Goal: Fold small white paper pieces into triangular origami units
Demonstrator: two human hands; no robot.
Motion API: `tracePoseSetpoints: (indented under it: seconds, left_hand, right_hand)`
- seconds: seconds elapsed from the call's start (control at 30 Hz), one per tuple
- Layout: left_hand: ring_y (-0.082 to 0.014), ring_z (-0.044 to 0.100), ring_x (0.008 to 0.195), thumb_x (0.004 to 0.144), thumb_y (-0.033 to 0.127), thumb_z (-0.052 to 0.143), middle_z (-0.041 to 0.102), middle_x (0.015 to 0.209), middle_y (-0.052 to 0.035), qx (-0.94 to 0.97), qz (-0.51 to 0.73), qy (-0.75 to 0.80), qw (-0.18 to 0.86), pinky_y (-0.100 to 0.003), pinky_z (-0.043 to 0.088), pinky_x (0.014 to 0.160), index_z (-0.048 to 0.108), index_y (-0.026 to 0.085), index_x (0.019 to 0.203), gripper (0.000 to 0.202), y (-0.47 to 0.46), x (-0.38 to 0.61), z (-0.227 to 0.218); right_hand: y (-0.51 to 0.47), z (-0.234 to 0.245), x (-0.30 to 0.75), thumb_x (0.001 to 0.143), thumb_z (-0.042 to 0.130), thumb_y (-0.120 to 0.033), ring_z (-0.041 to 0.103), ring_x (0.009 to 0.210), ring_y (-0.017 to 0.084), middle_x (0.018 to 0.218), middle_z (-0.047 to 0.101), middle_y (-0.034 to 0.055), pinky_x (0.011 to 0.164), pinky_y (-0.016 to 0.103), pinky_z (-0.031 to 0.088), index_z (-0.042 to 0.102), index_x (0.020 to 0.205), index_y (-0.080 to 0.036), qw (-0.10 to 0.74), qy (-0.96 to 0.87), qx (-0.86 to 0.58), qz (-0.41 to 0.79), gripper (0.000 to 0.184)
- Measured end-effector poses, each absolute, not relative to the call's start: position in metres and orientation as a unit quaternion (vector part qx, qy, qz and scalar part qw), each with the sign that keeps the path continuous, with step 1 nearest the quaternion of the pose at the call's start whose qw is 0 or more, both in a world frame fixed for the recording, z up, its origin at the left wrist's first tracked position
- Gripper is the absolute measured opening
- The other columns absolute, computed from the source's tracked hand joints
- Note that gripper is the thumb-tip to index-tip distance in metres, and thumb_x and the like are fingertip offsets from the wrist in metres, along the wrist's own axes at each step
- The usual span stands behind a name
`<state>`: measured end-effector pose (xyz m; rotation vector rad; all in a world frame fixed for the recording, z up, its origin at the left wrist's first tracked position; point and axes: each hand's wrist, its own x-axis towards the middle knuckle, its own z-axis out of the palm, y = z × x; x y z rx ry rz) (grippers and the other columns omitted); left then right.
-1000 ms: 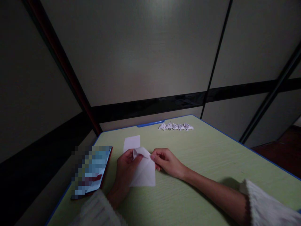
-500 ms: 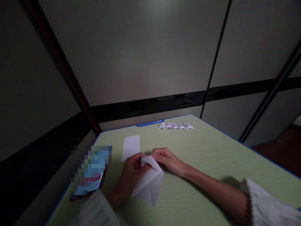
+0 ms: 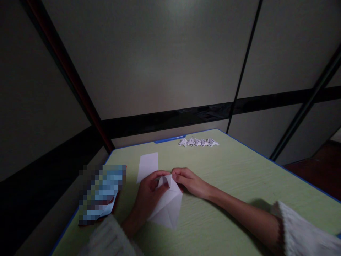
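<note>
A partly folded sheet of white paper [image 3: 170, 206] is held between my two hands above the green table [image 3: 226, 170], with creases running across its lower part. My left hand [image 3: 151, 190] grips its left side, the thumb pressing on the front near the top. At the paper's upper corner, my right hand [image 3: 188, 179] pinches the edge between thumb and curled fingers. The fingertips behind the paper are hidden. Beyond my left hand lies a flat piece of white paper [image 3: 147, 165].
Several folded white paper figures [image 3: 198, 142] stand in a row near the far edge. A tablet-like device [image 3: 102, 193] with a blurred screen lies at the left. A blue strip [image 3: 170, 139] runs along the back edge, in front of panelled doors [image 3: 165, 71].
The top flap of the paper has been bent in further, and its upper corner now looks narrower. My left fingers have shifted slightly up towards my right hand, which has hardly moved.
</note>
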<state>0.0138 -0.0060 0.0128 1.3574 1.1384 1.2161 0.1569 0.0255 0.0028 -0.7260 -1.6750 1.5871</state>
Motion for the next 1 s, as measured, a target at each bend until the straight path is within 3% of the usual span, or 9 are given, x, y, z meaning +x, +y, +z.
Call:
tracePoseSetpoints:
  seconds: [0.27,0.47,0.63,0.83,1.0]
  left_hand:
    - [-0.0146,0.054,0.068,0.059,0.019,0.060,0.057,0.072,-0.0035,0.616,0.521,0.394,0.440,-0.023,0.042,0.057,0.066,0.014,0.076,0.019,0.000,0.009,0.004]
    - [-0.0133,0.052,0.064,0.063,0.015,0.055,0.055,0.069,-0.0030,0.633,0.528,0.411,0.390,-0.021,0.040,0.053,0.067,0.016,0.073,0.016,-0.001,0.008,0.003]
    - [-0.0129,0.052,0.065,0.062,0.012,0.051,0.056,0.069,-0.0027,0.673,0.508,0.427,0.326,-0.021,0.040,0.055,0.068,0.017,0.068,0.018,-0.005,0.009,0.008]
    - [-0.0123,0.054,0.059,0.055,0.014,0.056,0.057,0.072,-0.0014,0.552,0.526,0.455,0.461,-0.020,0.040,0.050,0.058,0.014,0.088,0.033,-0.003,0.010,0.007]
    - [-0.0105,0.052,0.054,0.054,0.017,0.058,0.058,0.067,0.0000,0.498,0.535,0.426,0.534,-0.018,0.035,0.046,0.056,0.014,0.087,0.033,0.002,0.005,0.003]
  right_hand:
    - [0.024,0.006,0.155,0.064,0.054,-0.040,0.033,0.034,0.002,0.041,0.039,-0.0078,0.035,0.016,0.022,0.042,0.056,-0.014,0.368,-0.575,-0.263,0.682,0.030]
    - [0.025,0.004,0.156,0.065,0.053,-0.047,0.042,0.037,0.005,0.047,0.045,-0.0061,0.034,0.016,0.035,0.044,0.062,-0.014,0.346,-0.541,-0.239,0.728,0.034]
    - [0.026,0.006,0.157,0.059,0.063,-0.037,0.043,0.035,0.003,0.045,0.048,-0.0071,0.034,0.014,0.037,0.046,0.066,-0.013,0.323,-0.574,-0.265,0.705,0.030]
    - [0.026,0.007,0.158,0.054,0.066,-0.034,0.043,0.033,0.002,0.043,0.049,-0.0073,0.032,0.012,0.032,0.044,0.061,-0.012,0.328,-0.570,-0.291,0.695,0.032]
    - [0.029,0.008,0.159,0.054,0.066,-0.033,0.042,0.032,0.002,0.042,0.048,-0.0077,0.032,0.012,0.030,0.044,0.059,-0.012,0.340,-0.572,-0.313,0.678,0.030]
